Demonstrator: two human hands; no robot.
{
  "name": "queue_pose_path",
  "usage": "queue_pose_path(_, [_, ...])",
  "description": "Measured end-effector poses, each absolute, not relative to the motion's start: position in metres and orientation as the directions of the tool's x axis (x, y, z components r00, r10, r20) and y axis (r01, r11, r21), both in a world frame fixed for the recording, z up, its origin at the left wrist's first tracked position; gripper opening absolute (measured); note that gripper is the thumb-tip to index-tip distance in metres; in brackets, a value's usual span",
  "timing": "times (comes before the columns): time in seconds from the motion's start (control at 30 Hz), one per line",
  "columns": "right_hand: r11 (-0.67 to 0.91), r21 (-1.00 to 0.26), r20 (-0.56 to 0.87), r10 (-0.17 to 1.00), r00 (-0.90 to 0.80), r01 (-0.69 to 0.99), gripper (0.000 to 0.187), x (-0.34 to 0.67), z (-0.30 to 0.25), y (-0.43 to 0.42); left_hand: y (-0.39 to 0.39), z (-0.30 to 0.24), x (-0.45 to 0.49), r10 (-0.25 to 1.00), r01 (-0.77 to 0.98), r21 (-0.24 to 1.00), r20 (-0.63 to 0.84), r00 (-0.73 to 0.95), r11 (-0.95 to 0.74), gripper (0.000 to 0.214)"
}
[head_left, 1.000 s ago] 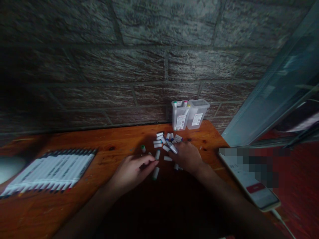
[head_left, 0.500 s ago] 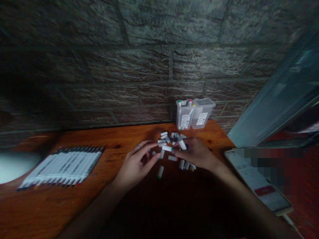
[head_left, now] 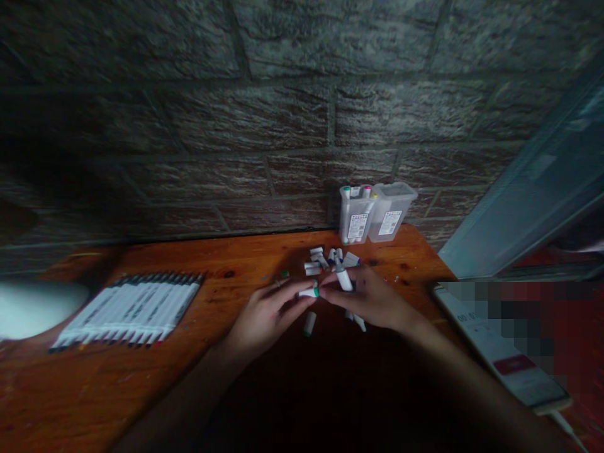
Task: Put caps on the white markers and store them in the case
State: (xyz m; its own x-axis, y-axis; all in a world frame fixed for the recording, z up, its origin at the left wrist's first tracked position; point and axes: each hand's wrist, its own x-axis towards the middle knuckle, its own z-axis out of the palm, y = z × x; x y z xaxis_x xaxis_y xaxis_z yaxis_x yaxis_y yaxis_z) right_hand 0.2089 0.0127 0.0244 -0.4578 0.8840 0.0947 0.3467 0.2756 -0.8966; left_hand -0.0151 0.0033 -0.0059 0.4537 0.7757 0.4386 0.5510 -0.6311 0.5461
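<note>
My left hand (head_left: 267, 311) pinches a small white marker cap with a green end (head_left: 309, 292) at its fingertips. My right hand (head_left: 375, 299) meets it from the right and holds another white cap (head_left: 344, 279) upright between thumb and fingers. Both hands hover over a wooden table (head_left: 226, 251). Several loose white caps (head_left: 325, 259) lie scattered just behind the hands, and a few more (head_left: 309, 323) lie under them. A row of several white markers (head_left: 134, 308) lies side by side at the left.
Two clear plastic marker boxes (head_left: 377, 214) stand against the brick wall, the left one holding a few markers. A phone (head_left: 509, 355) with a lit screen lies at the right table edge. A pale round object (head_left: 28, 308) sits at far left.
My left hand moved from the table toward the right hand and took hold of the green-ended cap. The right hand lifted a cap from the pile. The view shifted slightly left.
</note>
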Motion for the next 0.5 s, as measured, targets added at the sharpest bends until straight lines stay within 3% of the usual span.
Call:
queue_pose_path(0.2, [0.236,-0.948,0.111,0.873,-0.475,0.214,0.019,0.207,0.024,0.012,0.001,-0.005,-0.014,0.779,0.572,0.528,0.42,0.466,-0.627,0.03])
queue_pose_path(0.3, [0.218,-0.953,0.117,0.907,-0.405,0.212,0.019,0.209,0.024,0.015,-0.001,-0.005,-0.013,0.807,0.577,0.564,0.411,0.424,-0.591,0.029])
queue_pose_path(0.4, [0.121,-0.973,0.07,0.965,-0.251,0.195,0.028,0.211,0.024,0.018,-0.002,-0.001,-0.01,0.869,0.497,0.714,0.376,0.323,-0.493,0.029])
queue_pose_path(0.5, [-0.013,-0.995,-0.03,0.986,-0.162,0.102,0.044,0.21,0.023,0.02,0.0,0.005,-0.007,0.935,0.246,0.91,0.286,0.211,-0.334,0.025])
